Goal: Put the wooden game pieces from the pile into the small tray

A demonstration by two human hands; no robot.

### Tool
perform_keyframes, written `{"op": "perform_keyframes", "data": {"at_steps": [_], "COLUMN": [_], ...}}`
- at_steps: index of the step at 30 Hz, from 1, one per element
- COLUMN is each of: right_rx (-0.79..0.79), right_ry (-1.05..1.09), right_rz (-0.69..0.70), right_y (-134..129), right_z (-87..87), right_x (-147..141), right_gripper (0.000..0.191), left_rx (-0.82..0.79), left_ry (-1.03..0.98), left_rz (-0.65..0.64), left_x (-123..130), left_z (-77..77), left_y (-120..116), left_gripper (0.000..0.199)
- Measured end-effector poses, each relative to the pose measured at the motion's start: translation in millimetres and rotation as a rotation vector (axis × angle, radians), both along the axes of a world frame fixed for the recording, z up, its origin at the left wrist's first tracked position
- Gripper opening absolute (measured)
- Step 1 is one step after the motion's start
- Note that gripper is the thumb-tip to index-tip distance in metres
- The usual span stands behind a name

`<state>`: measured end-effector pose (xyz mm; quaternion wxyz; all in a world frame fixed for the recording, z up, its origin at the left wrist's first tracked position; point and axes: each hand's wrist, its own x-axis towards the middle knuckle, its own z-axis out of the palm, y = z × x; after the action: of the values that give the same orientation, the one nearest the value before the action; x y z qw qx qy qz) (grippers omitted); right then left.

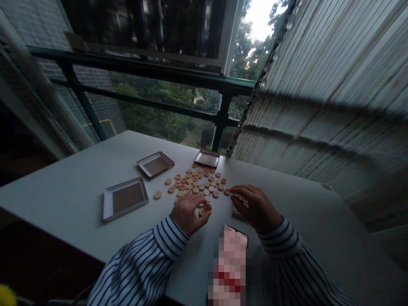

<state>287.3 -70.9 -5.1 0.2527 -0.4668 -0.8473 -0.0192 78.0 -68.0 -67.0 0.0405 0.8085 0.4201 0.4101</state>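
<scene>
Many round wooden pieces point(195, 187), some with red markings, lie spread over the middle of the white table. My left hand point(191, 212) is at their near edge, its thumb and fingers closed on a red-marked piece point(207, 208); another piece sits just beside it. To the right, my right hand point(253, 206) reaches down with its fingertips at a red-marked piece point(226, 191); whether they grip it is hard to tell. Under that hand, partly hidden, is a small box point(237, 213) with several pieces in or on it.
A white table point(73, 178) holds two shallow trays on the left, one nearer point(125, 199) and one farther point(155, 164). A third tray point(207, 157) stands at the back. A phone point(234, 255) lies in front, below my hands. Beyond are a railing point(159, 100) and a curtain point(318, 85).
</scene>
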Motion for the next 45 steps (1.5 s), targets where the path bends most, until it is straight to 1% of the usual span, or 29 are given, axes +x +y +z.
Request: {"op": "perform_keyframes", "data": {"at_steps": [7,14,18,21,26,29,32,38,42,45], "right_rx": [0.004,-0.014,-0.024,-0.063,-0.131,-0.165,-0.213,-0.301,-0.354,-0.389], "right_ry": [0.013,0.046,0.072,0.085,0.052,0.038,0.008,-0.002,0.053,0.103], "right_rz": [-0.035,-0.053,-0.082,-0.110,-0.109,-0.106,-0.107,-0.068,0.003,0.012], "right_y": [2.0,6.9,9.8,11.5,14.1,16.2,18.6,21.9,22.0,22.1], "right_z": [12.8,12.5,13.2,13.5,12.2,10.4,6.2,-6.0,-8.5,-8.7], "right_x": [19.4,30.0,36.3,42.9,54.9,57.3,55.6,49.0,44.4,42.2], "right_gripper": [0.019,0.018,0.018,0.020,0.019,0.018,0.019,0.018,0.021,0.020], "left_rx": [-0.039,-0.076,-0.072,-0.086,-0.160,-0.163,-0.156,-0.132,-0.107,-0.108], "left_ry": [0.000,-0.014,-0.063,-0.116,-0.172,-0.183,-0.191,-0.212,-0.226,-0.227], "left_rz": [-0.043,-0.095,-0.109,-0.124,-0.163,-0.202,-0.218,-0.208,-0.185,-0.176], "left_x": [28.4,51.0,65.4,74.9,82.9,85.0,87.2,89.2,89.6,90.0], "left_z": [13.5,24.6,26.8,23.1,7.9,-1.3,-7.0,-10.3,-10.7,-9.9], "left_y": [8.6,22.7,32.9,37.3,35.4,32.9,31.5,30.0,29.2,28.8], "left_gripper": [0.018,0.015,0.014,0.015,0.013,0.015,0.017,0.015,0.016,0.016]}}
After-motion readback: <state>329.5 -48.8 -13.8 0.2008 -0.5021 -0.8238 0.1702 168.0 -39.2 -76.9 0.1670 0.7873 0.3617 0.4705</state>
